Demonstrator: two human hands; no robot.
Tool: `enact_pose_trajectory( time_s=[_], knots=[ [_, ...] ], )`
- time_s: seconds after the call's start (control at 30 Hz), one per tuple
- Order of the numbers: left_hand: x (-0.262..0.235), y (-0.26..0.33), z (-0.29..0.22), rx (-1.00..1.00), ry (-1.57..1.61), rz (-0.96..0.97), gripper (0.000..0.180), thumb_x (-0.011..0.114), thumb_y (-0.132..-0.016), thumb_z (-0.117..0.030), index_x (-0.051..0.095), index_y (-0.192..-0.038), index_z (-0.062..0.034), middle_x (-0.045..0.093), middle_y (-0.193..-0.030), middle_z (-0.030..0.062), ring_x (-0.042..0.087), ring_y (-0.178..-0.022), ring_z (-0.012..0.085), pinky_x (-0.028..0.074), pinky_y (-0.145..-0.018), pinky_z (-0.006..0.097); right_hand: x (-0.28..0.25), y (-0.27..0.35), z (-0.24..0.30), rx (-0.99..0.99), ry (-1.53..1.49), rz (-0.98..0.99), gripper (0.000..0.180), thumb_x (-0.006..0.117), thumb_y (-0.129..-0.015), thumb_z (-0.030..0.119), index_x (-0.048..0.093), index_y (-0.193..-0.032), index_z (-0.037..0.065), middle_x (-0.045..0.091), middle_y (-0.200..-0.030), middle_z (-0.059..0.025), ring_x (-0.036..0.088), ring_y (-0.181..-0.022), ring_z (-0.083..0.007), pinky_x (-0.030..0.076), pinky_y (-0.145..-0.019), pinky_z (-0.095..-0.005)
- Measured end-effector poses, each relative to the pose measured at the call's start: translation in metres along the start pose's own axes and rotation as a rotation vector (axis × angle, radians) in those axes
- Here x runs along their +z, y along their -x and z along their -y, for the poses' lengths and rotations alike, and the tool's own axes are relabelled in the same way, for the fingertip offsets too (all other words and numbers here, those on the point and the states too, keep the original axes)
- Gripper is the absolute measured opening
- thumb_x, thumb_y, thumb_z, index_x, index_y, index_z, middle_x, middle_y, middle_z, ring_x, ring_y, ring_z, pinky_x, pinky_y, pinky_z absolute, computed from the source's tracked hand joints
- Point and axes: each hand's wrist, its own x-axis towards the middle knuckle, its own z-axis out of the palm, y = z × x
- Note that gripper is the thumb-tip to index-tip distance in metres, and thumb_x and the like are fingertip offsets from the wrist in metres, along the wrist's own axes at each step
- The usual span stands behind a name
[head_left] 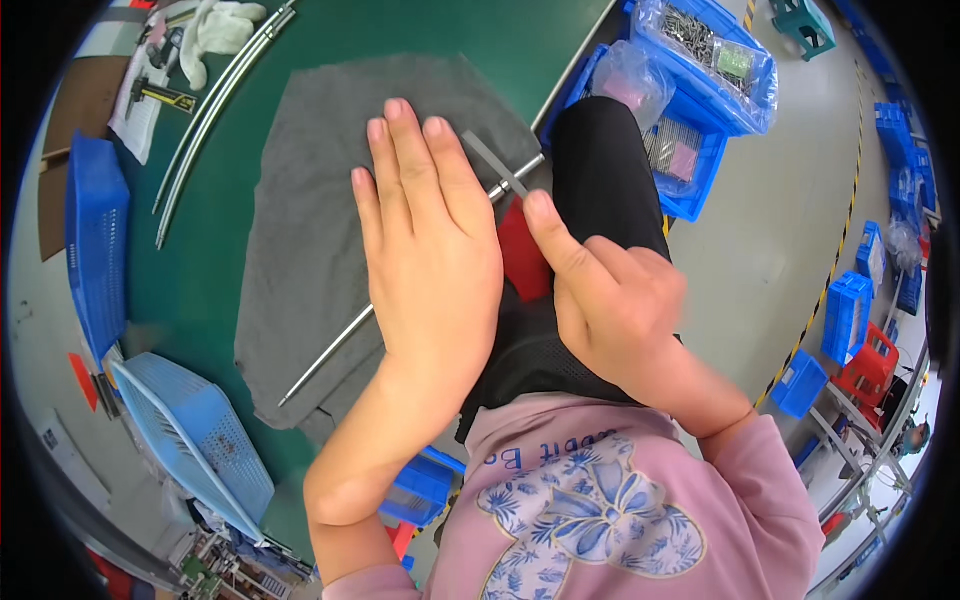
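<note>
My left hand (425, 245) lies flat, fingers together, pressing on a thin metal rod (325, 365) that rests across a grey cloth (300, 200) on the green table (200, 280). My right hand (600, 290) is at the table's edge, pinching a flat grey file-like strip (495, 160) that crosses the rod's right end (525, 165). A red piece (525, 255) shows under the right hand's thumb. The rod's middle is hidden under my left palm.
Two long curved metal rods (215, 110) and a white glove (215, 30) lie at the table's far left. Blue baskets (95, 240) (190, 440) stand on the left. Blue bins with bagged parts (700, 70) sit on the floor to the right.
</note>
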Motion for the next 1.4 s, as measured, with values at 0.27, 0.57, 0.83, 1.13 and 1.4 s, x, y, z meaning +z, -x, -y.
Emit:
enact_pose_trajectory(
  time_s=[0.27, 0.57, 0.83, 1.13, 1.4],
  knots=[
    [0.002, 0.006, 0.001, 0.011, -0.027, 0.019, 0.052, 0.054, -0.086, -0.004, 0.04, -0.133, 0.0111, 0.039, -0.143, 0.0312, 0.044, -0.131, 0.0437, 0.042, -0.103, 0.053, 0.009, 0.013, -0.004, -0.025, -0.054, -0.053, 0.058, 0.063, -0.058, 0.0, 0.071, -0.115, 0.009, 0.029, -0.053, -0.0007, 0.036, -0.039, -0.0135, 0.029, -0.04, -0.0289],
    [0.002, 0.003, 0.004, -0.007, -0.015, 0.04, 0.054, 0.053, -0.084, 0.001, 0.038, -0.135, 0.0121, 0.037, -0.143, 0.0322, 0.043, -0.131, 0.0457, 0.042, -0.102, 0.056, 0.016, 0.034, -0.018, -0.053, -0.131, -0.021, 0.056, 0.062, -0.061, -0.003, 0.069, -0.116, 0.004, 0.032, -0.054, -0.001, 0.035, -0.041, -0.0154, 0.028, -0.042, -0.0298],
    [-0.003, 0.007, 0.001, 0.009, 0.023, 0.089, 0.055, 0.052, -0.085, 0.002, 0.036, -0.136, 0.012, 0.034, -0.145, 0.0327, 0.04, -0.132, 0.0477, 0.039, -0.103, 0.058, 0.03, 0.034, -0.017, -0.081, -0.178, -0.136, 0.051, 0.065, -0.062, -0.007, 0.067, -0.112, -0.003, 0.037, -0.056, -0.0012, 0.036, -0.043, -0.0155, 0.026, -0.042, -0.0292],
    [-0.004, 0.004, 0.003, 0.011, 0.03, 0.074, 0.057, 0.052, -0.084, 0.003, 0.034, -0.138, 0.0114, 0.033, -0.146, 0.0321, 0.039, -0.133, 0.0478, 0.037, -0.104, 0.058, 0.053, 0.012, -0.018, -0.093, -0.205, -0.295, 0.047, 0.066, -0.062, -0.001, 0.073, -0.107, 0.009, 0.034, -0.052, 0.003, 0.037, -0.04, -0.0118, 0.029, -0.04, -0.0258],
    [-0.004, 0.004, 0.003, 0.02, 0.05, 0.081, 0.058, 0.053, -0.084, 0.003, 0.034, -0.138, 0.0118, 0.032, -0.147, 0.0322, 0.038, -0.134, 0.0478, 0.037, -0.104, 0.059, 0.054, 0.009, -0.028, -0.21, -0.23, -0.203, 0.047, 0.067, -0.062, -0.008, 0.067, -0.109, -0.006, 0.042, -0.057, -0.0016, 0.04, -0.043, -0.0161, 0.031, -0.043, -0.0285]
  ],
)
